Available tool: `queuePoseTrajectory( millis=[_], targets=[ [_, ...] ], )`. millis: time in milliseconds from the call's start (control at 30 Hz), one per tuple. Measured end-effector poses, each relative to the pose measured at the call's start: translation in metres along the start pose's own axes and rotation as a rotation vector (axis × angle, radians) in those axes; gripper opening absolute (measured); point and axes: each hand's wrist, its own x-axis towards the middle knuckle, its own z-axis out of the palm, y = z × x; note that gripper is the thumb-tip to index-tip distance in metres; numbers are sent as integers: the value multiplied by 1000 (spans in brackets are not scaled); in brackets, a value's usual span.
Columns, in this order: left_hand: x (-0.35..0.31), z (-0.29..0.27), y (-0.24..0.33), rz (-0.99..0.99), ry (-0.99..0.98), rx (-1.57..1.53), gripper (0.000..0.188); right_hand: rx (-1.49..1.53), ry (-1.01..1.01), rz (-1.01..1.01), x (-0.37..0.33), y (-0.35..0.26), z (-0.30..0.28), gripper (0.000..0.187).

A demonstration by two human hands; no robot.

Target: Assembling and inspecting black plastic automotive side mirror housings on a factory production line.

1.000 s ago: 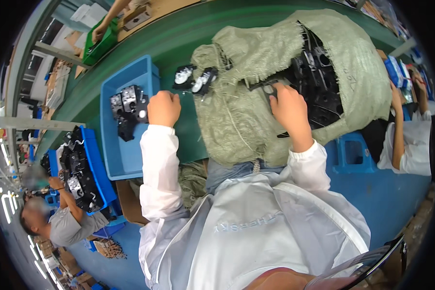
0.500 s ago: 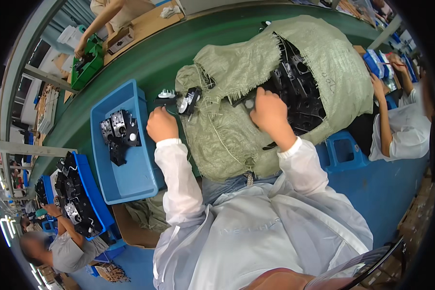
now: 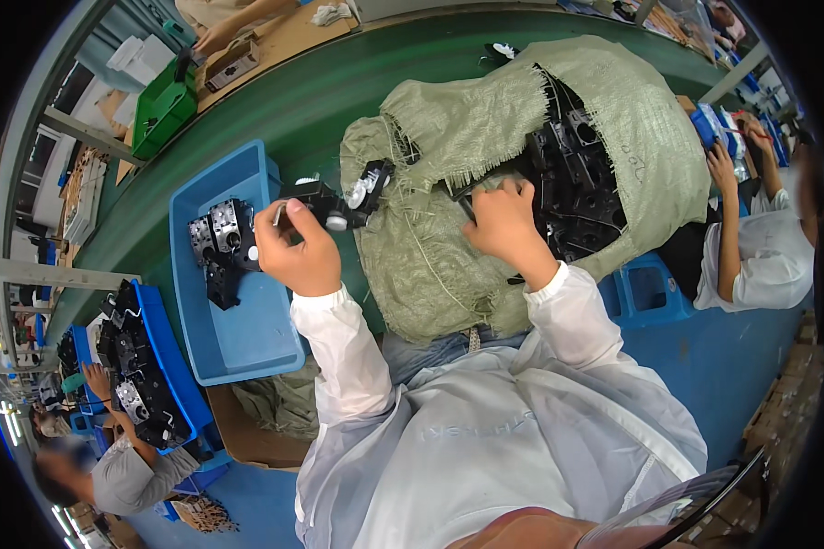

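Observation:
A torn, pale green woven sack (image 3: 421,265) lies in front of me, with black plastic mechanism parts (image 3: 572,174) showing through its opening. My left hand (image 3: 300,252) is closed at the sack's left side, its thumb and fingertips pinching a black plastic part (image 3: 316,197) with white round pieces. Another black part with a white gear-like piece (image 3: 368,188) rests on the sack's left end. At the opening my right hand (image 3: 506,220) has its fingers curled round the end of a dark part, mostly hidden by the hand and sack.
Left of the sack stands a blue bin (image 3: 238,352) holding several black and silver parts (image 3: 224,238). Beneath is a green conveyor belt (image 3: 330,82). A green crate (image 3: 167,110) sits beyond it. Co-workers are at both sides; a blue stool (image 3: 650,288) stands at right.
My left hand has moved slightly left and turned, fingers now pinching the black part. My right hand has shifted little, its fingers more curled. The far co-worker's hand has left the green crate.

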Motion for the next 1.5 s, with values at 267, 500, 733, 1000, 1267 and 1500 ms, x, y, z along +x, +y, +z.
queuePoseTrajectory(
  millis=[267, 500, 733, 1000, 1267, 1500],
  targets=[
    [-8, -5, 9, -177, 112, -806, 18, 1895, 11, -54, -23, 9, -20, 32],
    [-17, -18, 62, -192, -43, -734, 16, 2751, -362, -333, -23, -7, -42, 62],
    [-21, -15, 73, -256, -154, -808, 19, 2176, -167, -403, -16, -6, -35, 72],
    [-16, -12, 53, -310, -88, -780, 24, 1803, -45, -397, -22, -19, -55, 67],
    [-14, -2, 66, -268, -95, -694, 18, 2020, 146, -530, -15, -49, -39, 39],
    [-12, 6, 77, -393, -154, -736, 22, 1895, 229, -660, -12, -65, -42, 52]
  ],
)
